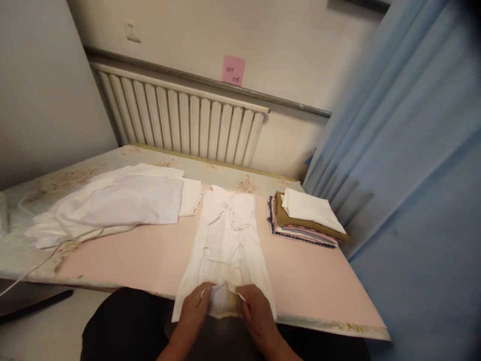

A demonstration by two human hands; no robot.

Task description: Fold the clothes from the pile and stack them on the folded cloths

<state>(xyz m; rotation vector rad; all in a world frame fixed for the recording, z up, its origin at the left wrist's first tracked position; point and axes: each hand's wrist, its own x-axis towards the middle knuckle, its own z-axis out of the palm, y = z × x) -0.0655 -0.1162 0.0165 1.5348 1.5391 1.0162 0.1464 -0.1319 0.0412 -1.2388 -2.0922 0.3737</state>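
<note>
A white garment (229, 240) lies lengthwise on the pink cover, wrinkled in its middle and upper part, its lower end reaching the table's near edge. My left hand (197, 303) pinches the garment's near part on the left. Opposite it, my right hand (255, 308) grips the same part on the right. Between both hands the cloth is lifted, showing a thin, see-through fold. What kind of garment it is I cannot make out.
Several white cloths (139, 198) are heaped at the left, with a white cable (35, 271) by them. A folded stack of cloths (308, 223) sits right. A pink cover (315, 281) lies over the flowered tablecloth (71, 178). A radiator (184, 120) and blue curtain (409, 165) border the table.
</note>
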